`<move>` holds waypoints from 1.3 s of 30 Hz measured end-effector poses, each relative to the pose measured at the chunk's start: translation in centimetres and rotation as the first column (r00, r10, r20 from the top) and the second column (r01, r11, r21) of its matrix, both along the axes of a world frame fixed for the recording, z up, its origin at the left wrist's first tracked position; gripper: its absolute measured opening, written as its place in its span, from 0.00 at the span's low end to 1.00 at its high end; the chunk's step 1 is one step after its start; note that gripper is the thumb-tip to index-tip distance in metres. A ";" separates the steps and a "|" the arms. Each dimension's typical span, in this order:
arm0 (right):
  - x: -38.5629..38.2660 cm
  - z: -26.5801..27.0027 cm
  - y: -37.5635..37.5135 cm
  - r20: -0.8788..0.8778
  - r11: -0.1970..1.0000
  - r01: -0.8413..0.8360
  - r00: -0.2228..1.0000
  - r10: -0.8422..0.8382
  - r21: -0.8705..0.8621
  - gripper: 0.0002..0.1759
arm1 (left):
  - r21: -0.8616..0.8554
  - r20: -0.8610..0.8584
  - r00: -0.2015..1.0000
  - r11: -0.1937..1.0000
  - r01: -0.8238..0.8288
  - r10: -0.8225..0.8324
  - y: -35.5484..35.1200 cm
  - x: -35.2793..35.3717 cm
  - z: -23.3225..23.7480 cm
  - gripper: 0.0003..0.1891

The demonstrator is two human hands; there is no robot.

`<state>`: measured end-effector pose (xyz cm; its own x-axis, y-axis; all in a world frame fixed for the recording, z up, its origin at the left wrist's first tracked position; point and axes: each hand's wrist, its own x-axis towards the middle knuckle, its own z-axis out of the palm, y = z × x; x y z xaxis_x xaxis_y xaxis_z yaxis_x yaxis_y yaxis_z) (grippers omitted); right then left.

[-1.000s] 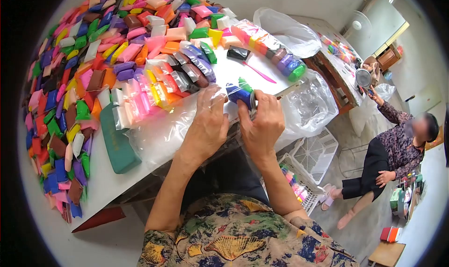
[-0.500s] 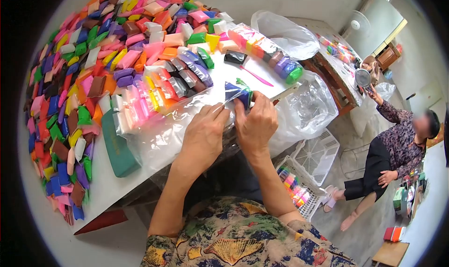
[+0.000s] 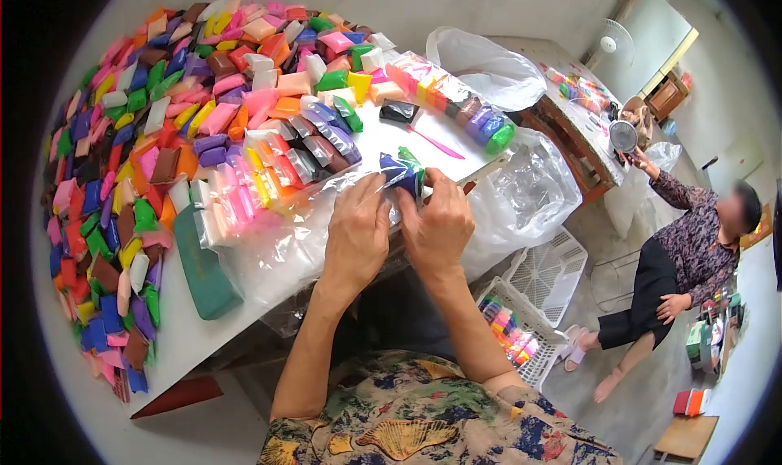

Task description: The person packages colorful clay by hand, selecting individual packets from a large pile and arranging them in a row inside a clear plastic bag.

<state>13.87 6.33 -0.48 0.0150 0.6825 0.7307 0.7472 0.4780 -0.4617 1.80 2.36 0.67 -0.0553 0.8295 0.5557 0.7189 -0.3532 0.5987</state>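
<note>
Both hands meet at the table's front edge around a blue packet point(image 3: 399, 170), apparently soft modelling clay in clear wrap, with a green packet point(image 3: 410, 157) against it. My left hand point(image 3: 357, 229) is closed, its fingertips at the blue packet's near left side. My right hand point(image 3: 438, 224) pinches the blue packet from the right, thumb in front. Left of my hands, a clear plastic bag point(image 3: 277, 249) lies on the table, with rows of coloured packets point(image 3: 269, 167) at its far end. Beyond the hands are a black packet point(image 3: 398, 111) and a pink plastic tool point(image 3: 438, 144).
A large heap of coloured packets point(image 3: 155, 155) covers the table's left side, near a green case point(image 3: 204, 265). A filled clear bag point(image 3: 456, 102) lies at the back. Plastic bags point(image 3: 521, 192) and a white basket point(image 3: 533, 367) are at right. Another person point(image 3: 688, 253) sits farther right, holding a round pan-like object.
My hands and the two packets have shifted slightly left in view. The left fingers have moved closer in against the blue packet. The camera view has tilted slightly.
</note>
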 end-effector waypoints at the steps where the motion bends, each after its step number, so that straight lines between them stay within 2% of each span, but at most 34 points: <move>1: 0.2 0.1 -0.2 -0.038 1.000 -0.023 0.999 0.022 -0.017 0.22 | 0.007 0.001 1.000 1.000 0.021 -0.021 0.0 -0.1 0.0 0.20; 2: 0.4 0.1 -0.4 -0.073 0.998 -0.046 0.996 0.043 -0.035 0.22 | -0.004 -0.006 0.999 0.999 0.034 -0.034 -0.1 -0.3 0.0 0.20; 8: 0.7 -0.3 0.0 -0.042 0.998 -0.061 0.997 0.059 -0.027 0.16 | -0.087 -0.103 0.991 0.993 0.075 -0.084 0.0 -0.6 -0.1 0.25; 14: 0.8 -0.3 0.2 -0.052 0.998 -0.061 0.997 0.059 -0.026 0.14 | -0.077 -0.211 0.976 0.996 0.034 -0.050 -0.1 -0.3 0.1 0.28; 17: 0.6 -0.4 0.1 -0.054 0.999 -0.047 0.997 0.046 -0.018 0.15 | -0.141 -0.178 0.982 0.989 0.035 -0.060 -0.2 -0.2 0.4 0.29; 23: 0.9 -0.2 -0.4 -0.041 0.998 -0.052 0.998 0.050 -0.038 0.16 | -0.148 -0.202 0.978 0.989 0.014 -0.044 -0.3 0.0 0.4 0.29; 29: 0.8 0.5 -0.7 -0.107 0.999 -0.041 0.993 0.041 0.006 0.15 | -0.124 -0.161 0.985 0.991 0.046 -0.066 0.0 -0.1 0.1 0.28; 33: 0.9 0.6 -0.5 -0.062 0.996 -0.034 0.997 0.039 0.087 0.14 | -0.044 -0.190 0.979 0.997 0.071 -0.078 0.2 -0.2 -0.2 0.27; 34: 0.9 0.4 -0.3 -0.079 0.995 -0.023 0.996 0.031 0.100 0.13 | -0.135 -0.129 0.988 0.989 0.064 -0.082 0.0 0.0 0.3 0.28; 39: 0.9 0.5 -0.3 -0.090 0.995 -0.004 0.996 0.013 0.096 0.12 | -0.107 -0.179 0.981 0.993 0.057 -0.076 0.1 -0.2 -0.1 0.28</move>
<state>14.80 6.08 0.02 0.0780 0.6098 0.7887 0.7004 0.5295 -0.4786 1.57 2.42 0.60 0.0963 0.8802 0.4647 0.7963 -0.3483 0.4946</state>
